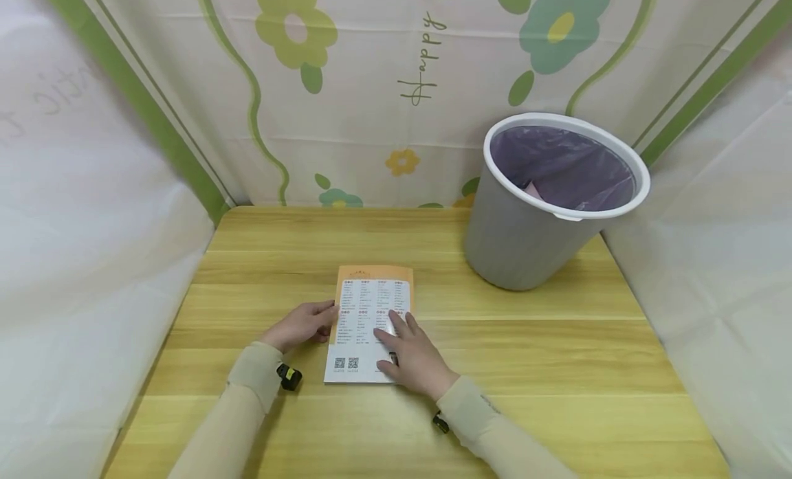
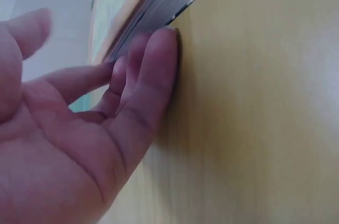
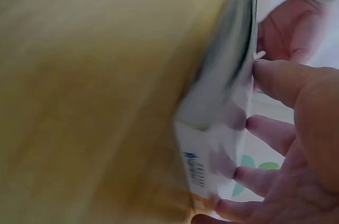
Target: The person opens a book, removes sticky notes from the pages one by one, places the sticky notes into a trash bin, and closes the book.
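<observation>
A thick paperback book (image 1: 361, 328) with an orange and white back cover lies on the wooden table (image 1: 526, 362). Columns of small print and two QR codes show on that cover. At the book's left edge is my left hand (image 1: 303, 324); in the left wrist view its fingertips meet the page block (image 2: 159, 9), while the thumb (image 2: 34, 30) stands apart. My right hand (image 1: 417, 359) rests on the right half of the cover with fingers spread. From the right wrist view, these fingertips (image 3: 249, 173) touch the cover beside the printed spine (image 3: 196, 171).
A grey waste bin (image 1: 526, 238) with a white rim and a purple liner stands at the back right of the table. Something pink (image 1: 532, 190) shows inside it. Pale flowered cloth (image 1: 371, 108) hangs behind the table, with white cloth on both sides.
</observation>
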Action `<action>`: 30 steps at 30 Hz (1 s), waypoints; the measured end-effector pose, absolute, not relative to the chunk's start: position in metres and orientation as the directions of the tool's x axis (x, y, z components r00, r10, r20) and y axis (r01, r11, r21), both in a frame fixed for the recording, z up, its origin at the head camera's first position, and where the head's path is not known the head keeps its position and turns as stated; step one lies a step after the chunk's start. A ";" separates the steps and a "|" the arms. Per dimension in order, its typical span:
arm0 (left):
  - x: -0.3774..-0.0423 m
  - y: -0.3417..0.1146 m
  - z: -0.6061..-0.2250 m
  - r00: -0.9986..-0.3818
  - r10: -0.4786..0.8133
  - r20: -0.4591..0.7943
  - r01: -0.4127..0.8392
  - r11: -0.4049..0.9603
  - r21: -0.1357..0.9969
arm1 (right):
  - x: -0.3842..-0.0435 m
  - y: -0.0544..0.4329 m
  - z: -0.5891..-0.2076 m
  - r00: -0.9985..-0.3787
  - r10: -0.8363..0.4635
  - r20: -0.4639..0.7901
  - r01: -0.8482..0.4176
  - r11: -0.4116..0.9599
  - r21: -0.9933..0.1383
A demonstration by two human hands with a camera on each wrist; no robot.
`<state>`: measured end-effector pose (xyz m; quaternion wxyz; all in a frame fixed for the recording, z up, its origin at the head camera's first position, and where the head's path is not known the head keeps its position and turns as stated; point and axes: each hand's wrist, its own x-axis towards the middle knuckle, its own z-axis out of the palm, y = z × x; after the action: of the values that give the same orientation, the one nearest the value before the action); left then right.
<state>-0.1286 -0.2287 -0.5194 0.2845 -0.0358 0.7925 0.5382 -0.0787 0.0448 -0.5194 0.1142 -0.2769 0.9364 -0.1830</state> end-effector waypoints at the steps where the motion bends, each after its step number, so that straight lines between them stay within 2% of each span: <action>1: -0.129 -0.227 -0.520 -0.840 0.232 -0.490 -0.361 0.434 0.825 | -0.079 0.044 -0.521 -0.819 -0.562 -0.114 -0.484 0.784 -0.389; 8: -0.127 -0.215 -0.522 -0.899 0.175 -0.401 -0.206 0.640 0.740 | -0.078 0.044 -0.526 -0.811 -0.573 -0.119 -0.506 0.788 -0.350; 14: -0.126 -0.204 -0.525 -0.921 0.170 -0.351 -0.116 0.740 0.663 | -0.079 0.048 -0.525 -0.823 -0.554 -0.122 -0.445 0.764 -0.467; 18: -0.124 -0.199 -0.527 -0.923 0.148 -0.356 -0.125 0.760 0.638 | -0.080 0.053 -0.525 -0.890 -0.449 -0.079 -0.343 0.773 -0.533; 22: -0.123 -0.197 -0.527 -0.919 0.129 -0.373 -0.152 0.755 0.637 | -0.083 0.058 -0.520 -0.964 -0.263 -0.031 -0.200 0.797 -0.570; 25: -0.122 -0.197 -0.524 -0.912 0.119 -0.392 -0.178 0.746 0.642 | -0.083 0.063 -0.515 -0.983 -0.170 -0.071 -0.101 0.817 -0.568; 30: -0.120 -0.198 -0.519 -0.907 0.111 -0.406 -0.194 0.746 0.637 | -0.077 0.068 -0.514 -0.975 -0.114 -0.191 -0.003 0.865 -0.502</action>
<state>-0.1203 -0.1983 -0.5192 0.2142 -0.0229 0.9096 0.3553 -0.0765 0.0680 -0.5142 0.1075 -0.0304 0.9596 -0.2583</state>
